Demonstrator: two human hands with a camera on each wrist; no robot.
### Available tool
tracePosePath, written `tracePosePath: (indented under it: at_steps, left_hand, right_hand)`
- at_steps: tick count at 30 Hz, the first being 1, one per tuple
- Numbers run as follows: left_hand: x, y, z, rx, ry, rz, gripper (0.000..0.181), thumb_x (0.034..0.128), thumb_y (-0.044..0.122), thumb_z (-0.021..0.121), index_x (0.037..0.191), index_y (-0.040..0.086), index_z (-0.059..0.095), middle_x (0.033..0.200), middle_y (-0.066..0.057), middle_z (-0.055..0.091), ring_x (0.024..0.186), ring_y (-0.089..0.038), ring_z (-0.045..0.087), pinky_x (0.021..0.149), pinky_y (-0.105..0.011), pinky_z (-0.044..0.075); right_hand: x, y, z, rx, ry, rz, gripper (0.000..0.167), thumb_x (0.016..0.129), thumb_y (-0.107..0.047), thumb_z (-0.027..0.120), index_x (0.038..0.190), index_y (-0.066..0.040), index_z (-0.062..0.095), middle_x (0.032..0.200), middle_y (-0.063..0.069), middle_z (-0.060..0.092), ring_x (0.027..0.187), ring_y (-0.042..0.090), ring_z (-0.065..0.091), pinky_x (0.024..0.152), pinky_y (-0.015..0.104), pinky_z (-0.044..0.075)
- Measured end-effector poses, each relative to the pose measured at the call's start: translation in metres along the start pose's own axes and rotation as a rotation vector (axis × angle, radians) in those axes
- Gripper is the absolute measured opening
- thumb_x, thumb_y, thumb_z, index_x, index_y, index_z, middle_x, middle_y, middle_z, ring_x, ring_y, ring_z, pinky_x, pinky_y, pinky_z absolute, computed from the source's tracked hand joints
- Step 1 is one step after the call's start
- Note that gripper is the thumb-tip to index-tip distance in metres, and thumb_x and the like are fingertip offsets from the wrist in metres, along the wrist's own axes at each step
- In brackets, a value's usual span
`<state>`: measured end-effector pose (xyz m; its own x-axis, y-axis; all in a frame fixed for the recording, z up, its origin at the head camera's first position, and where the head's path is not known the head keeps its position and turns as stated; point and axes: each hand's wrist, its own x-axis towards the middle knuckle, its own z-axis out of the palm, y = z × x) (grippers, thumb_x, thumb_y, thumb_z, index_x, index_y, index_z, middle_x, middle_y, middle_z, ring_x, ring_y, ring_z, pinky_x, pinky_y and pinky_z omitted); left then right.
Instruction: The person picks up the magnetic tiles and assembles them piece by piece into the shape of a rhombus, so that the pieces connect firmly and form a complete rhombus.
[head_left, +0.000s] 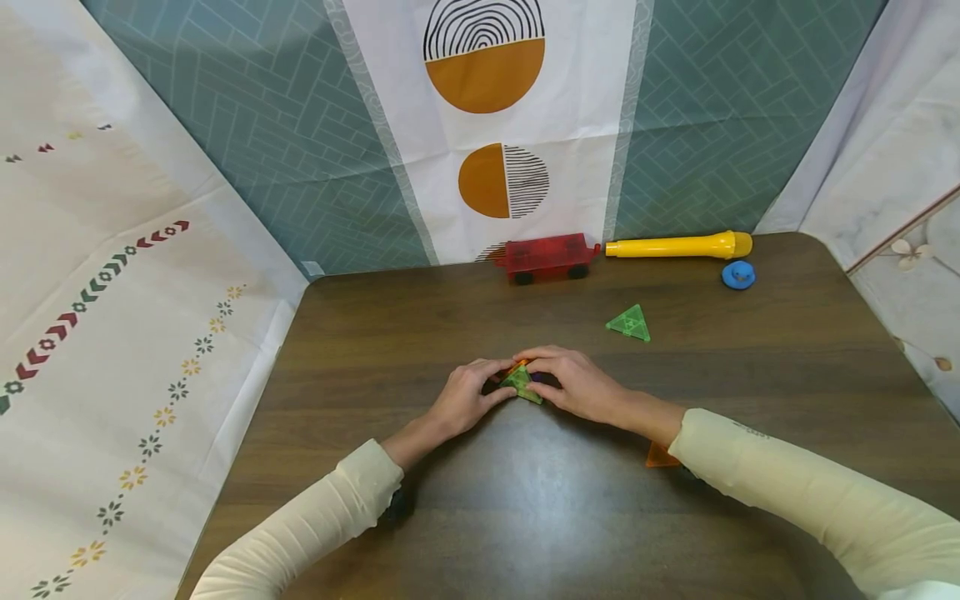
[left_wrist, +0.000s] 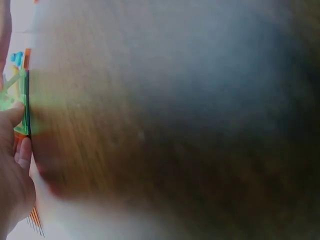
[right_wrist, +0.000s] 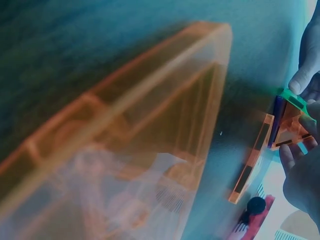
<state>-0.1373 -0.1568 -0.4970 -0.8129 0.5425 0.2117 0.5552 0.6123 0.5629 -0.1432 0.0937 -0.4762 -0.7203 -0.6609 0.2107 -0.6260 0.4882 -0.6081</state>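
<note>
Both hands meet at the middle of the table around a small cluster of translucent triangular magnetic tiles, leaning together. A green tile faces me, with an orange tile and a purple tile behind or beside it. My left hand grips the cluster from the left, its thumb on the green tile. From the right, my right hand pinches it with thumb and fingers. The hands hide part of the cluster, so its full shape cannot be told.
Another green triangular tile lies farther back. An orange tile is partly under the right forearm. Along the back edge are a red wheeled car base, a yellow toy microphone and a blue rubber duck. Cloth hangs behind.
</note>
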Motion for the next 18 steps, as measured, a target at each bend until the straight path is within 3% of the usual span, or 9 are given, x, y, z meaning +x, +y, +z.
tracePosePath:
  at_steps: [18]
  left_hand:
    - [0.0031,-0.0004,0.001,-0.025,-0.004,-0.047,0.048,0.0951,0.022,0.083,0.138,0.005,0.07,0.124,-0.009,0.075,0.101,-0.019,0.073,0.089,-0.036,0.06]
  right_hand:
    - [0.0005,0.0,0.0022,-0.013,0.026,-0.004,0.031,0.099,-0.013,0.078,0.128,-0.006,0.075,0.149,0.009,0.062,0.133,0.026,0.062,0.105,0.046,0.054]
